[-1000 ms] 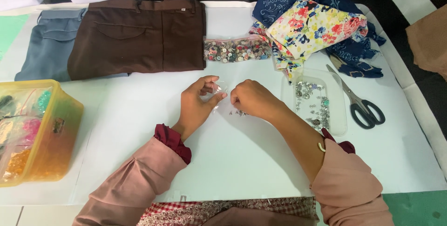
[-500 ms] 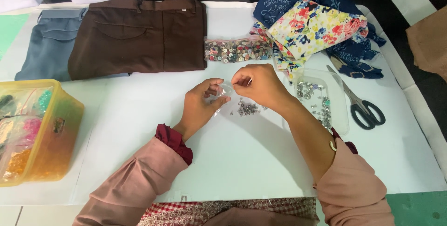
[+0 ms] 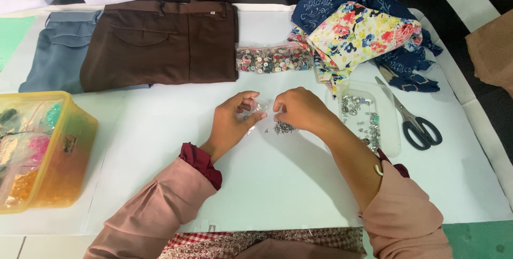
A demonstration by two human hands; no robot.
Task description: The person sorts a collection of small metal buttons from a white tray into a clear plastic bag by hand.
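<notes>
Since half a second ago the right hand [image 3: 302,110] has dropped from a raised pinch above the little heap back down beside it, and the left hand [image 3: 233,122] has stayed almost where it was, holding the small clear bag [image 3: 257,110] up off the table.

The left hand pinches the bag between thumb and fingers, its mouth turned toward the right hand. The right hand is curled, fingertips drawn together at the bag's opening; whether it holds a piece cannot be told. Just below the two hands, on the white table [image 3: 278,184], lies a small heap of silvery metal pieces [image 3: 283,127], touching or nearly touching the right fingers.

As a judgement, the work looks partly done: the bag seems to hold very little, the heap is still on the table, and many more of the same silvery bits lie in the clear tray [image 3: 387,131] to the right, so a good share is left to pick up.

Farther right are the scissors [image 3: 414,123], closed. At the far side lie a bag of mixed buttons [image 3: 272,59], folded brown trousers [image 3: 160,42] over a blue-grey garment [image 3: 56,56], and a pile of flowered and dark blue cloth [image 3: 368,29]. At the near left stands a yellow box [image 3: 69,152] with coloured beads inside.
</notes>
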